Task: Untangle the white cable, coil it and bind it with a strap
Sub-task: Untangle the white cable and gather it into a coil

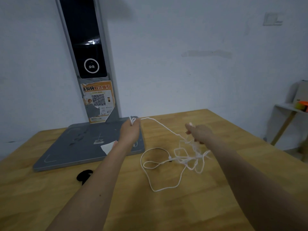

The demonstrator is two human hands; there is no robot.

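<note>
Left hand: the left hand was raised over the grey base plate, fingers curled round a few small loops of the white cable that stuck up above the fist.
Right hand: the right hand was held out at about the same height, well apart from the left; its fingers looked curled on strands near the snarl, though what exactly they pinched could not be told.
Span between the hands: one fairly straight run of cable sloped from the left fist down and across toward the right hand.
Tangle: the knotted bunch hung and lay just below and nearer the person than the right hand, touching the wooden table.
Loose loops: wide slack loops lay on the table between the two forearms.
Nearer hand: the right, clearly; the left was well away from the snarl.
Strap: a dark strap-like thing lay beside the left forearm, untouched.
Judgement: untangling seemed unfinished; coiling likely waited on freeing the bunch under the right hand.
</note>
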